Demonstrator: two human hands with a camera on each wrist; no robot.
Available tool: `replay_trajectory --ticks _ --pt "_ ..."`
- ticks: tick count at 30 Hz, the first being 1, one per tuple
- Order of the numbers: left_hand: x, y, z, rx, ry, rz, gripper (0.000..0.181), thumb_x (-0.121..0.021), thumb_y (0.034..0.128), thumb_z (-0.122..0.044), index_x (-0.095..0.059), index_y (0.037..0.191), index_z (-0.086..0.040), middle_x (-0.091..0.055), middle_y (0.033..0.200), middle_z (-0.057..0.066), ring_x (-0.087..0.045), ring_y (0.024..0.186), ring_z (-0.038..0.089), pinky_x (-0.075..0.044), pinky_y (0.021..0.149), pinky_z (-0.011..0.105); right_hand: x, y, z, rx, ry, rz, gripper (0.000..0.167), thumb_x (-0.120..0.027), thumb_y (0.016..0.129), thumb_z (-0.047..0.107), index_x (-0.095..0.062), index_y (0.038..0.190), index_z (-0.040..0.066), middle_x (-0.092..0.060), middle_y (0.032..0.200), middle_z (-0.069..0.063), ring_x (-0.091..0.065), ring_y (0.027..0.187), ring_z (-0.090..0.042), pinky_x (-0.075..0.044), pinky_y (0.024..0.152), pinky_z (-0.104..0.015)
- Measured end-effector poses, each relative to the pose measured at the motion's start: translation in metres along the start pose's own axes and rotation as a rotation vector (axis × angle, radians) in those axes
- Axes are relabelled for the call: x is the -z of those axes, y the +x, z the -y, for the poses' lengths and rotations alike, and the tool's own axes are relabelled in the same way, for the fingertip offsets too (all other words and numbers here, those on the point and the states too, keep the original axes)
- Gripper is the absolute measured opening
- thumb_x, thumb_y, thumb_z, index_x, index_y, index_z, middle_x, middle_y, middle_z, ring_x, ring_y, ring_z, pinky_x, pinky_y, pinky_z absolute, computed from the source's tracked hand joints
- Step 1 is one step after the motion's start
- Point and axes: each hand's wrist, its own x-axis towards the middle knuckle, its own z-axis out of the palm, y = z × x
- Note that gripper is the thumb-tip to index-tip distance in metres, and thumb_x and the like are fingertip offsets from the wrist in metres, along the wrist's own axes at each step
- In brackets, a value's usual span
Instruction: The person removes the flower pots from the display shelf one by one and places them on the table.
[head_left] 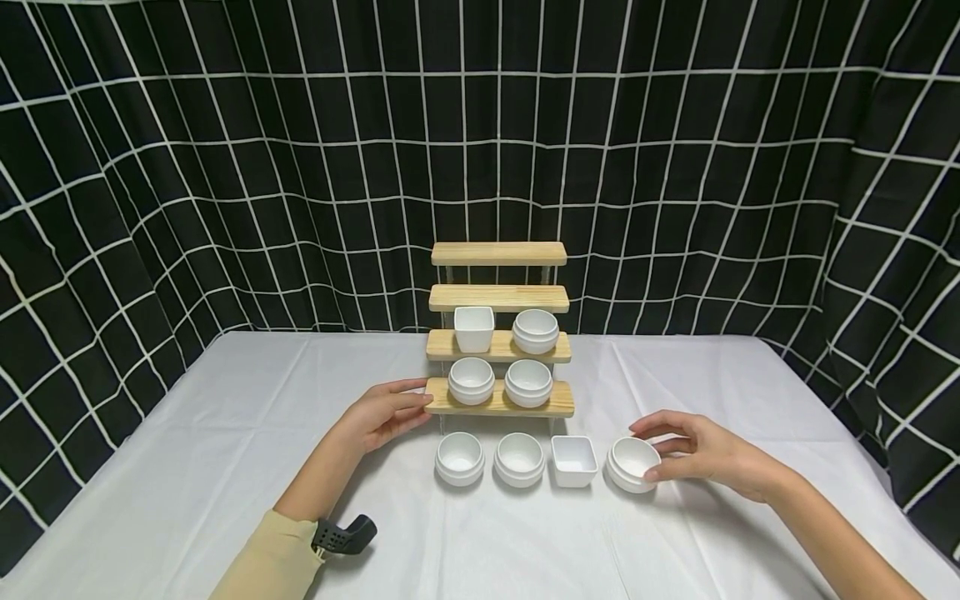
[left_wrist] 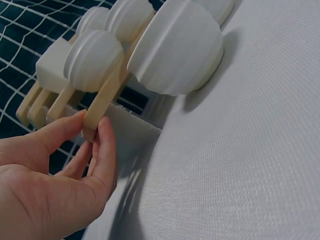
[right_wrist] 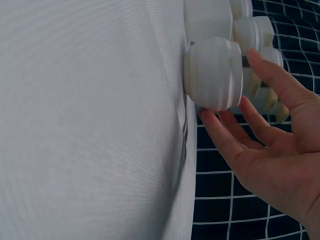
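My left hand (head_left: 390,414) pinches the left end of the lowest wooden board (left_wrist: 105,97) of a tiered display stand, thumb on one face and fingers on the other. On the white cloth, my right hand (head_left: 720,457) is around the right side of a round white bowl (head_left: 628,467). Its fingers are spread and gently bent; in the right wrist view the thumb (right_wrist: 272,75) looks slightly apart from the rim. Left of that bowl, in a row, stand a square white bowl (head_left: 575,471) and two round ones, a middle bowl (head_left: 520,471) and a left bowl (head_left: 459,471).
Two round bowls, left (head_left: 471,392) and right (head_left: 528,395), sit on the lowest board. Above them, the second board (head_left: 502,346) bears a square bowl (head_left: 474,333) and a round bowl (head_left: 536,337). A black grid-patterned curtain (head_left: 525,125) hangs behind the cloth-covered table (head_left: 247,392).
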Motion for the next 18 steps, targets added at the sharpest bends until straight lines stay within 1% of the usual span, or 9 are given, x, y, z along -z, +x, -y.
replay_trajectory --ticks 3,5,6,8,9,12,14,18 --pt "-0.0001 0.0000 0.0004 -0.002 0.001 0.001 0.056 -0.062 0.1023 0.007 -0.043 0.155 0.008 -0.064 0.116 0.019 -0.073 0.082 0.011 -0.067 0.085 0.023 0.0002 -0.0003 0.0009 0.009 -0.007 -0.008 0.062 -0.079 0.092 0.008 -0.050 0.143 -0.013 -0.057 0.143 -0.021 -0.065 0.115 -0.005 -0.062 0.094 -0.023" --pt "-0.0002 -0.0001 0.0005 -0.002 0.001 0.003 0.056 -0.062 0.1024 0.007 -0.043 0.155 0.008 -0.064 0.116 0.018 -0.073 0.081 0.010 -0.067 0.085 0.023 0.0000 -0.0007 0.0021 0.011 -0.013 -0.013 0.062 -0.079 0.093 0.009 -0.050 0.144 -0.012 -0.055 0.144 -0.026 -0.065 0.117 -0.008 -0.062 0.094 -0.024" --pt "-0.0002 0.0000 0.0006 -0.003 0.000 0.004 0.056 -0.062 0.1024 0.007 -0.043 0.155 0.008 -0.064 0.115 0.018 -0.073 0.081 0.010 -0.067 0.084 0.023 0.0000 -0.0008 0.0028 0.012 -0.017 -0.016 0.061 -0.078 0.093 0.009 -0.050 0.144 -0.012 -0.054 0.145 -0.028 -0.064 0.119 -0.011 -0.062 0.094 -0.024" --pt "0.0000 0.0004 0.0008 -0.004 -0.001 0.007 0.056 -0.061 0.1024 0.007 -0.043 0.155 0.009 -0.065 0.115 0.018 -0.073 0.082 0.010 -0.066 0.084 0.022 -0.0003 -0.0012 0.0043 0.016 -0.029 -0.022 0.060 -0.077 0.094 0.009 -0.050 0.144 -0.011 -0.053 0.145 -0.031 -0.064 0.123 -0.021 -0.062 0.094 -0.025" --pt "0.0001 0.0006 0.0009 -0.006 -0.003 0.009 0.056 -0.061 0.1024 0.007 -0.043 0.155 0.009 -0.066 0.114 0.018 -0.073 0.082 0.010 -0.066 0.084 0.022 -0.0004 -0.0012 0.0051 0.017 -0.032 -0.026 0.060 -0.077 0.095 0.009 -0.051 0.144 -0.011 -0.052 0.145 -0.032 -0.064 0.125 -0.027 -0.062 0.094 -0.025" --pt "0.0007 0.0011 0.0012 -0.010 -0.005 0.014 0.056 -0.061 0.1024 0.008 -0.042 0.155 0.009 -0.067 0.112 0.017 -0.073 0.083 0.011 -0.066 0.084 0.021 -0.0009 -0.0011 0.0074 0.019 -0.040 -0.040 0.059 -0.076 0.096 0.010 -0.051 0.144 -0.011 -0.052 0.146 -0.034 -0.062 0.128 -0.038 -0.062 0.094 -0.025" --pt "0.0008 0.0009 0.0011 -0.011 -0.005 0.018 0.056 -0.060 0.1024 0.008 -0.042 0.155 0.009 -0.067 0.113 0.017 -0.073 0.083 0.011 -0.066 0.084 0.021 -0.0011 -0.0008 0.0085 0.016 -0.035 -0.050 0.059 -0.076 0.096 0.010 -0.051 0.144 -0.011 -0.052 0.146 -0.034 -0.062 0.128 -0.038 -0.063 0.094 -0.025" --pt "0.0011 0.0009 0.0005 -0.008 -0.001 0.021 0.057 -0.060 0.1027 0.007 -0.041 0.156 0.009 -0.066 0.118 0.019 -0.073 0.084 0.011 -0.066 0.085 0.022 -0.0009 -0.0013 0.0102 0.016 -0.030 -0.062 0.058 -0.075 0.097 0.011 -0.050 0.145 -0.011 -0.053 0.146 -0.033 -0.066 0.124 -0.025 -0.063 0.094 -0.025"
